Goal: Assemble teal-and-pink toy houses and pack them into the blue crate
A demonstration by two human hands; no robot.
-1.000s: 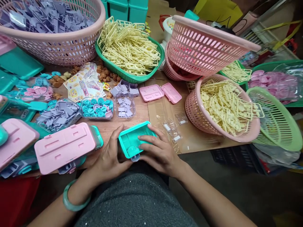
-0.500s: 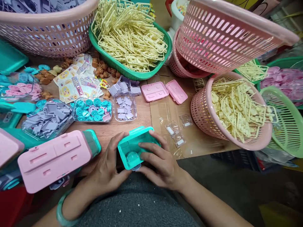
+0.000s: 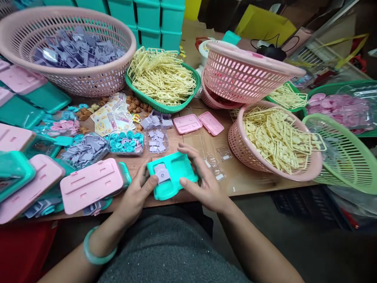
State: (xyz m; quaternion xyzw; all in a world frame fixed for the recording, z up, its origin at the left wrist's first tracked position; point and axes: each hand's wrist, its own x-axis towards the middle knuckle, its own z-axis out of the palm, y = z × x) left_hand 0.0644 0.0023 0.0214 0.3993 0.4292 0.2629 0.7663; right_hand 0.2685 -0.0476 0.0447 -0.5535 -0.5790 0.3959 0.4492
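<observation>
Both hands hold a teal plastic case half [image 3: 176, 173] at the table's front edge, its flat outer face turned up. A small lavender square part [image 3: 161, 173] sits on that face near its left end. My left hand [image 3: 136, 194] grips the case's left end, thumb beside the lavender part; a green bangle [image 3: 96, 251] circles that wrist. My right hand [image 3: 206, 181] holds the right end with fingers spread over the far edge.
A pink-and-teal case [image 3: 92, 184] lies to the left. Small clear tubs hold teal discs [image 3: 125, 141] and lavender parts [image 3: 156, 139]. Pink lids [image 3: 187, 123] lie behind. Pink baskets hold lavender pieces [image 3: 73, 51] and cream sprues [image 3: 277, 137]; a green tray [image 3: 161, 78] holds more sprues.
The teal case half has been flipped from hollow side up to flat face up, showing the lavender part. My head has lifted, bringing more of the table's back into view.
</observation>
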